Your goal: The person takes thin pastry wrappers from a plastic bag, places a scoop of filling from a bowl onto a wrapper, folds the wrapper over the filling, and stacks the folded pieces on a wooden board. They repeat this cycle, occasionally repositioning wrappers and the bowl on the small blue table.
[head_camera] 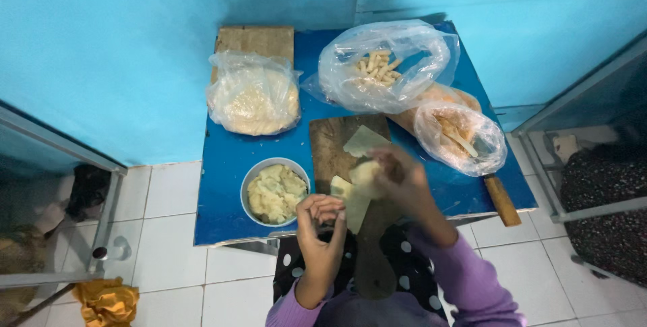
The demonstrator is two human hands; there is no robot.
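— Blue table [229, 165] against a turquoise wall, white floor tiles; how far along?

— One pastry wrapper [355, 199] is pinched between the left hand [322, 222] and the blurred right hand [404, 182], over the wooden board [333, 148]. Another sheet [364, 139] lies flat there.

— Done?

— Rolls [377, 65] fill a clear bag. Mashed filling [275, 193] remains in its bowl; bagged wrappers [253, 101] wait behind. A knife handle [503, 200] juts off the edge.

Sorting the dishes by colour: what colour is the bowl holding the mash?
Grey-white bowl; head view shows it best.
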